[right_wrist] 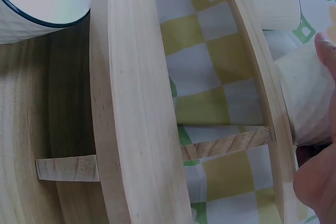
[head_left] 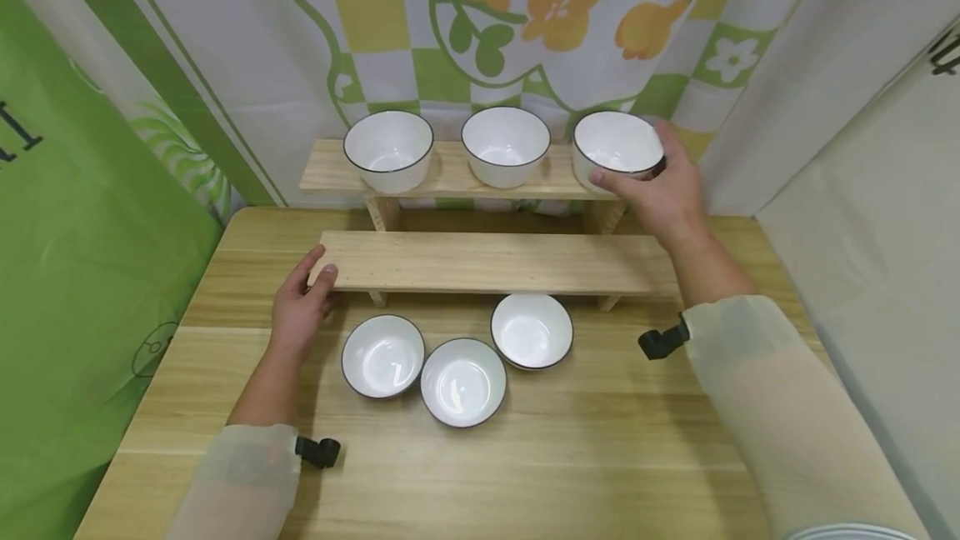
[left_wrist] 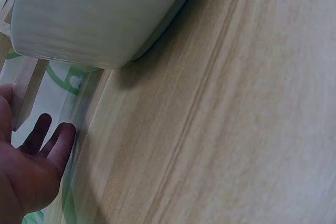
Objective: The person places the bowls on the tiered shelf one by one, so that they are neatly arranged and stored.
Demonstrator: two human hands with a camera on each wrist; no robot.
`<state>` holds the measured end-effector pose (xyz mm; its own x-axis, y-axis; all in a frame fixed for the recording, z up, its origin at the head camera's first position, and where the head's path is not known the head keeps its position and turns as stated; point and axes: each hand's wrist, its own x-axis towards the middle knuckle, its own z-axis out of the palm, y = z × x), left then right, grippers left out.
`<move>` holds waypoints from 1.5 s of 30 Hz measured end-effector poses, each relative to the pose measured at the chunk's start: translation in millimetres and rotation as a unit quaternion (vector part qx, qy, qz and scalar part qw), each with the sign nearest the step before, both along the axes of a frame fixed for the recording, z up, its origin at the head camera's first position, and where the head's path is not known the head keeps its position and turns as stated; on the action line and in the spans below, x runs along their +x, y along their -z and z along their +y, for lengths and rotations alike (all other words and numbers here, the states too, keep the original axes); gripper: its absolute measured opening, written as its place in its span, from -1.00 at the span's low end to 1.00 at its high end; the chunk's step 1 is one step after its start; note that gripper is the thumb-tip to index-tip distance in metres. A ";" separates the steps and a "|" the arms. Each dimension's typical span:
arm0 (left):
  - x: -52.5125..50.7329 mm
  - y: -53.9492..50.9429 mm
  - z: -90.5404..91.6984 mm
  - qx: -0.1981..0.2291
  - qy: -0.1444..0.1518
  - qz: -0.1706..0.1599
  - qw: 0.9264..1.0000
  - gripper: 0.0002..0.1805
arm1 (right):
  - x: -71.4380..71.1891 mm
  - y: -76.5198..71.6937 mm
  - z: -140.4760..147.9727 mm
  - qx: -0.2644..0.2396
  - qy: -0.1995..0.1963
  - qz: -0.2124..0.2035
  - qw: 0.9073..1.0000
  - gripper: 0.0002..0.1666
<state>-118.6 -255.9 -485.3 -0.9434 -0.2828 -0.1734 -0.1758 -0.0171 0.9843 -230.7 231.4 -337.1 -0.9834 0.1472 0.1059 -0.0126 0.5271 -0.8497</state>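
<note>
My right hand [head_left: 671, 190] grips the right-hand white bowl [head_left: 617, 142] on the upper shelf, thumb in front and fingers at its far right side. The bowl has a dark rim. Two matching bowls stand to its left, a middle bowl [head_left: 506, 146] and a left bowl [head_left: 390, 148]. At the left end of the lower wooden shelf [head_left: 487, 262], my left hand [head_left: 298, 307] touches the board with its thumb. Its other fingers extend loosely in the left wrist view. Part of the right hand is cut off in the right wrist view.
On the table [head_left: 585, 457], in front of the stand, are three more white bowls: a left one [head_left: 383, 357], a front one [head_left: 463, 383] and a right one [head_left: 532, 332]. A patterned curtain [head_left: 375, 15] hangs behind. Stacked rims [head_left: 851, 532] show at the bottom right.
</note>
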 end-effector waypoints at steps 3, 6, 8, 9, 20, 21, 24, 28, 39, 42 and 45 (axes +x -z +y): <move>0.1 0.5 -0.1 0.003 -0.001 -0.001 1.000 -0.34 | -1.2 -0.8 -0.8 0.006 -0.007 -0.001 1.000 0.32; -0.4 1.5 -0.1 0.008 -0.002 0.000 1.000 -0.34 | -1.9 -1.5 -1.6 0.003 -0.018 0.007 1.000 0.30; -0.7 1.8 -0.3 0.008 -0.002 0.000 1.000 -0.34 | -1.8 -1.1 -1.6 -0.001 -0.028 0.014 1.000 0.27; -0.8 2.0 -0.4 0.008 -0.001 -0.001 1.000 -0.34 | -1.6 -0.7 -1.4 -0.006 -0.033 0.018 0.999 0.26; 1.3 -5.1 2.5 0.009 0.003 -0.006 1.000 -0.33 | 16.5 6.6 12.0 -0.141 -0.040 0.026 0.989 0.32; 2.0 -7.9 3.1 0.010 0.004 -0.008 1.000 -0.33 | 18.9 7.4 13.6 -0.141 -0.034 0.024 0.989 0.33; 4.1 -14.8 4.8 0.008 0.007 -0.017 1.000 -0.34 | 25.3 11.0 17.7 -0.139 -0.016 0.020 0.990 0.31; 3.9 -11.8 4.0 0.004 0.006 -0.020 1.000 -0.34 | 33.3 17.3 23.2 -0.151 0.002 0.027 0.988 0.22; 1.4 1.8 0.3 -0.006 -0.002 -0.010 1.000 -0.33 | 51.7 41.8 39.7 -0.093 0.006 0.050 0.994 -0.07; 1.7 1.4 0.7 -0.003 -0.002 -0.009 1.000 -0.34 | 54.9 50.8 45.9 -0.080 -0.001 0.051 0.996 -0.12; 1.0 1.6 1.0 -0.004 0.001 -0.005 1.000 -0.34 | 57.2 60.0 51.8 -0.083 -0.005 0.056 0.995 -0.18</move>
<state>-117.6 -254.8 -487.0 -0.9422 -0.2817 -0.1812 -0.1866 -0.0080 0.9824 -173.5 283.1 -397.1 -0.9683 0.1630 0.1894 -0.1159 0.3783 -0.9184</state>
